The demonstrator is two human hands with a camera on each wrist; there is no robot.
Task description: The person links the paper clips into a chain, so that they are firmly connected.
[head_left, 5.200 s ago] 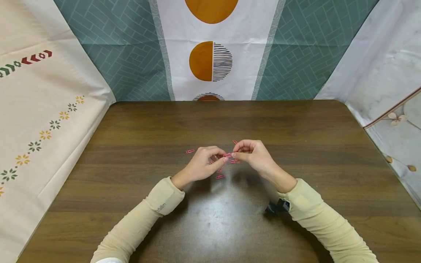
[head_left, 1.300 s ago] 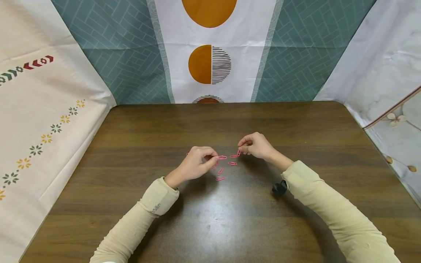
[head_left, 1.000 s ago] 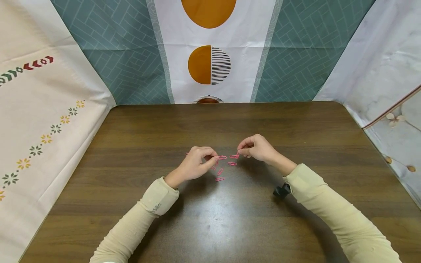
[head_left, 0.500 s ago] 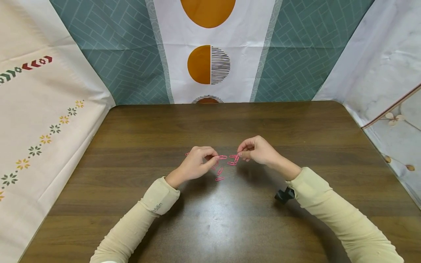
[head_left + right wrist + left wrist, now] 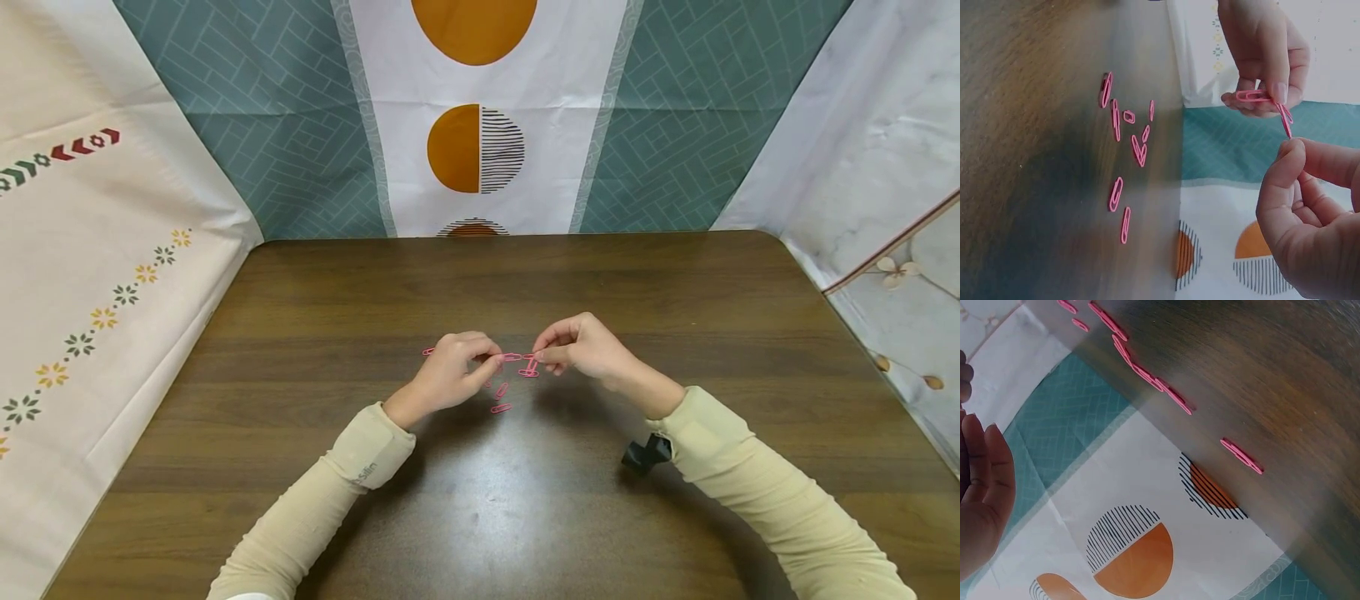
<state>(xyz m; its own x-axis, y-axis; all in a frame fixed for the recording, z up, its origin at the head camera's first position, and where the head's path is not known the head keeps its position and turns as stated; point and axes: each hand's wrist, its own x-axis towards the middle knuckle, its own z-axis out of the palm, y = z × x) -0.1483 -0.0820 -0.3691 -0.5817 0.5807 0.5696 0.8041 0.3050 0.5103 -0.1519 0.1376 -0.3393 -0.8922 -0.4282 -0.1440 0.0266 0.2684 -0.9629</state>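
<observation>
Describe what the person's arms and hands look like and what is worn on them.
The left hand and right hand are ungloved. Both arms wear long, pale yellow-beige fabric sleeves ending in wide cuffs. The left cuff carries small dark lettering, not fully legible. A small black angular device shows at the right wrist.

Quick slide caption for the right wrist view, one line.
Left hand and right hand pinch pink paper clips, with more clips lying on the wooden table.
</observation>
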